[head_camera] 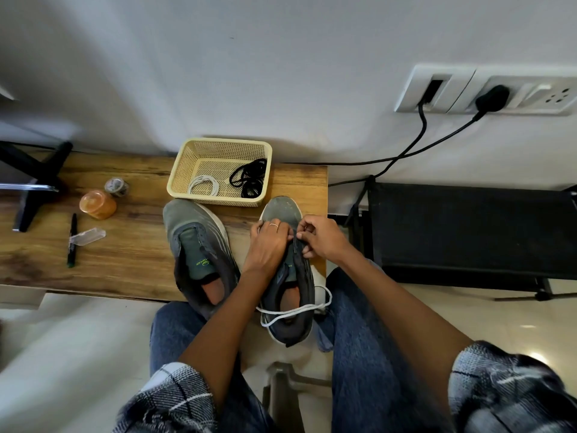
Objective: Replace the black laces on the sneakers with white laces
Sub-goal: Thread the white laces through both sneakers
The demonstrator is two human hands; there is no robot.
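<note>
Two grey-green sneakers stand on a wooden table (pixel 125 245). The left sneaker (pixel 199 254) has no lace. My hands work at the front eyelets of the right sneaker (pixel 288 276). My left hand (pixel 268 245) lies over its left side with fingers curled at the eyelets. My right hand (pixel 318 239) pinches something small at the eyelets; what it is cannot be made out. A white lace (pixel 296 309) trails loose across the sneaker's heel opening. A cream basket (pixel 187 164) behind the shoes holds a coiled white lace (pixel 203 185) and bundled black laces (pixel 249 178).
On the table's left part lie a black marker (pixel 71 240), a clear plastic case (pixel 87 237), an orange jar (pixel 97 204) and a small tape roll (pixel 116 186). A black stand (pixel 34 185) sits far left. Cables run from wall sockets (pixel 487 90) down to a black rack (pixel 468 232) on the right.
</note>
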